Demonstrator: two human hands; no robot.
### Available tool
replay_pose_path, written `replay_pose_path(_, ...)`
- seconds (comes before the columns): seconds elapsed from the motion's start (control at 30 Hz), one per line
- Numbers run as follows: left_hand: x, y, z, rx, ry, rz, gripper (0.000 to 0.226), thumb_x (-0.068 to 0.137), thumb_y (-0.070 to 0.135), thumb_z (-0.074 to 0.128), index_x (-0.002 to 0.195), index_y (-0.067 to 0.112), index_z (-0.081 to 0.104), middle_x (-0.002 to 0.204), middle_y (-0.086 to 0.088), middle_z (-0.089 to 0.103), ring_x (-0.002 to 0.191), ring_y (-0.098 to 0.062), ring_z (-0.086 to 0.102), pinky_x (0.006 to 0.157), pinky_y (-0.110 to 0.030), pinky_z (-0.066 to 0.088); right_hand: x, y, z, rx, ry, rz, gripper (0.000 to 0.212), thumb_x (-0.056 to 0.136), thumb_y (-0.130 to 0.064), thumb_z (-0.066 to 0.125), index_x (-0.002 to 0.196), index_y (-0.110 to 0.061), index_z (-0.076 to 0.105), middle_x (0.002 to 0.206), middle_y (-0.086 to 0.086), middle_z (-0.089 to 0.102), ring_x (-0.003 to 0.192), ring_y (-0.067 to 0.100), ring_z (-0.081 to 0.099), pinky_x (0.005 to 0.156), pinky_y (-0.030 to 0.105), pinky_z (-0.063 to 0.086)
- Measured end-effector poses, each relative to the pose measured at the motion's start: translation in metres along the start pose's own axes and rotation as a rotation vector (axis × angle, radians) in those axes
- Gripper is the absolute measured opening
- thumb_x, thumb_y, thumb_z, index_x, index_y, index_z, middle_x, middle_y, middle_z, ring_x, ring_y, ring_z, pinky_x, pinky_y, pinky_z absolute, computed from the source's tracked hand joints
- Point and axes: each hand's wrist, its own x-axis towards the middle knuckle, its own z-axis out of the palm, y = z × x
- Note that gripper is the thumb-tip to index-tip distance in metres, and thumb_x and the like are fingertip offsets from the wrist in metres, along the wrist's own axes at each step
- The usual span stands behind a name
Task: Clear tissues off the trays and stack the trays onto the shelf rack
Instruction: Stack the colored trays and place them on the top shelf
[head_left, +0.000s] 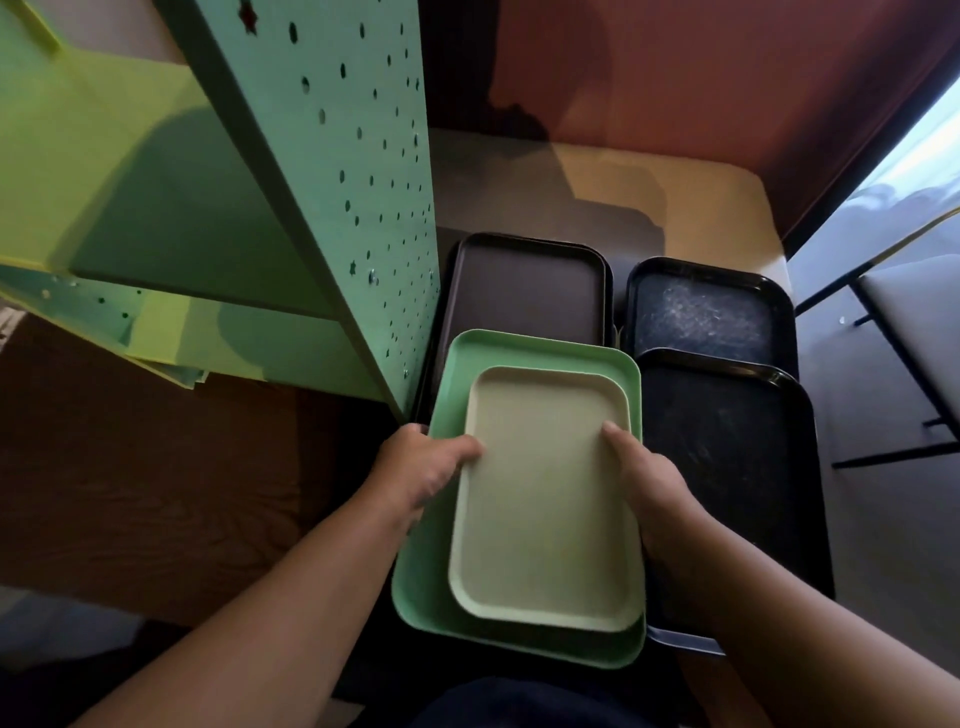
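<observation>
Both bare forearms reaching in from below; left hand (423, 470) clamped on the left long edge of the small pale cream rectangular plastic tray (545, 499), thumb over its rim, the other fingers hidden underneath. Right hand (649, 483) gripping the opposite edge, thumb on the tray's inner face, remaining fingers tucked out of sight. Cream tray nested on the larger mint-green plastic tray (452, 395). Underneath and beyond, dark brown tray (524, 291); just right, two scratched black trays (706, 312) (737, 457), all lying on the pale bench (717, 208). Green perforated metal shelf rack (337, 171) standing to the left, touching none of the held trays.
</observation>
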Motion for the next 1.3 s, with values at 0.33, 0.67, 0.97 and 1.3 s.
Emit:
replay_pose_path(0.33,-0.003,0.039,0.002,0.049,-0.160,0.132,0.110,0.064,0.035,0.093,0.155,0.017,0.034,0.147,-0.013,0.056,0.129,-0.032,0.056,0.113,-0.053,0.041,0.017,-0.033,-0.020,0.048,0.051,-0.057,0.045,0.097,-0.051,0.064,0.112,-0.009,0.067,0.100,0.009,0.073,0.093,0.028,0.071,0.091,0.043,0.054)
replay_pose_path(0.67,0.044,0.100,0.021,0.012,0.061,0.173,0.094,0.072,0.041,0.085,0.147,0.005,0.042,0.148,-0.016,0.049,0.127,-0.035,0.054,0.104,-0.046,0.042,0.067,-0.100,0.001,0.041,-0.012,-0.161,0.037,0.094,-0.045,0.071,0.110,-0.012,0.064,0.103,0.007,0.073,0.100,0.029,0.073,0.099,0.049,0.057)
replay_pose_path(0.97,0.068,0.102,0.024,-0.014,0.055,0.120,0.084,0.079,0.031,0.081,0.148,0.004,0.040,0.147,-0.017,0.053,0.131,-0.036,0.052,0.107,-0.048,0.038,0.088,-0.102,0.006,0.075,-0.046,-0.103,0.026,0.095,-0.041,0.072,0.092,-0.015,0.065,0.098,0.006,0.074,0.092,0.026,0.073,0.089,0.043,0.058)
replay_pose_path(1.3,0.047,0.099,0.027,-0.039,0.095,0.200,0.111,0.066,0.047,0.085,0.157,0.019,0.029,0.156,-0.014,0.040,0.132,-0.036,0.051,0.113,-0.056,0.040,0.075,-0.106,-0.014,0.142,-0.089,-0.154,0.025,0.095,-0.041,0.071,0.100,-0.016,0.067,0.108,0.009,0.076,0.099,0.028,0.074,0.086,0.044,0.058)
